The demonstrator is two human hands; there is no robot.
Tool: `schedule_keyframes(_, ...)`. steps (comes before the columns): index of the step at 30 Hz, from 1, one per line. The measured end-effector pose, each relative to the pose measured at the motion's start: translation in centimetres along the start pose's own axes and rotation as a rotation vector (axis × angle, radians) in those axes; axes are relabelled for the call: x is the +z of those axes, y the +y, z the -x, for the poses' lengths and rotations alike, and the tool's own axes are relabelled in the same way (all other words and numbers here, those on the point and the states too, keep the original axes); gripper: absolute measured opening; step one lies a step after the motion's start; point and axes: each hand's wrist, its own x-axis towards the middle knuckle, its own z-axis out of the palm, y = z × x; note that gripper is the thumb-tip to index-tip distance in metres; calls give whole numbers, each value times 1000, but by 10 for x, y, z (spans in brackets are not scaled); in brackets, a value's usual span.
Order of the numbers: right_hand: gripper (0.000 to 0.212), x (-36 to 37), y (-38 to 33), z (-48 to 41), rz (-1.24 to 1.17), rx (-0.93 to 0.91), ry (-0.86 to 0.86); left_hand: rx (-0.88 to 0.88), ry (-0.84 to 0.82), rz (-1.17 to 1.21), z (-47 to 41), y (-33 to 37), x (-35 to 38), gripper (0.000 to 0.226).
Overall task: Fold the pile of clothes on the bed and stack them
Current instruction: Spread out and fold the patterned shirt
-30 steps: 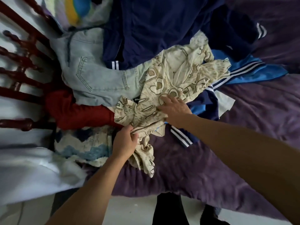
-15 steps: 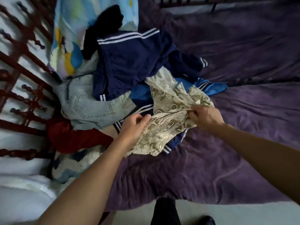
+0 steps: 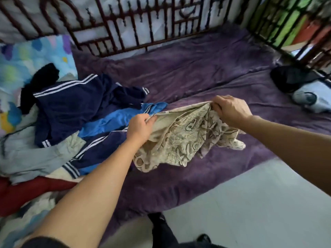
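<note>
Cream cloth (image 3: pixel 180 140) hangs between your hands over purple bed (image 3: pixel 197 72), just right of pile (image 3: pixel 75 113). Your left hand (image 3: pixel 140 128) pinches its top edge, fingers curled tight. Your right hand (image 3: pixel 231 110) grips same edge further right, fingers curled round it. Pile lies on bed's left side. Pillow (image 3: pixel 26 56) behind pile.

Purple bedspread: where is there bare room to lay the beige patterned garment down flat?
Bare: the stretch of purple bedspread between the railing, the clothes pile and the dark and pale-blue items at right; also the strip between the beige garment, gripped by the left hand and right hand, and the bed's near edge. Crowded: the left side, by the pillow.
</note>
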Motion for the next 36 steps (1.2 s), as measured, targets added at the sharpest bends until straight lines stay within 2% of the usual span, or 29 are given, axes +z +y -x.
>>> schedule_keyframes(5, 29, -36, 90, -1, 98, 251, 117, 11, 83, 44, -31, 62, 29, 50)
schedule_keyframes(9, 27, -52, 160, -13, 122, 544, 157, -23, 127, -18, -77, 71, 40, 45)
schedule_keyframes(13, 27, -65, 213, -41, 113, 680, 195, -29, 145, -33, -140, 79, 55, 39)
schedule_keyframes(18, 31, -89, 249, -104, 38, 688, 318, 9, 234, 48, -221, 127, 71, 34)
schedule_keyframes(25, 23, -123, 280, -171, -59, 633, 466, 96, 419, 164, -311, 215, 59, 30)
schedule_keyframes(31, 23, -151, 325, -233, -109, 605, 539, 136, 516, 175, -367, 283, 47, 42)
schedule_keyframes(36, 25, -152, 373, -281, -189, 544, 555, 130, 596, 204, -398, 324, 71, 34)
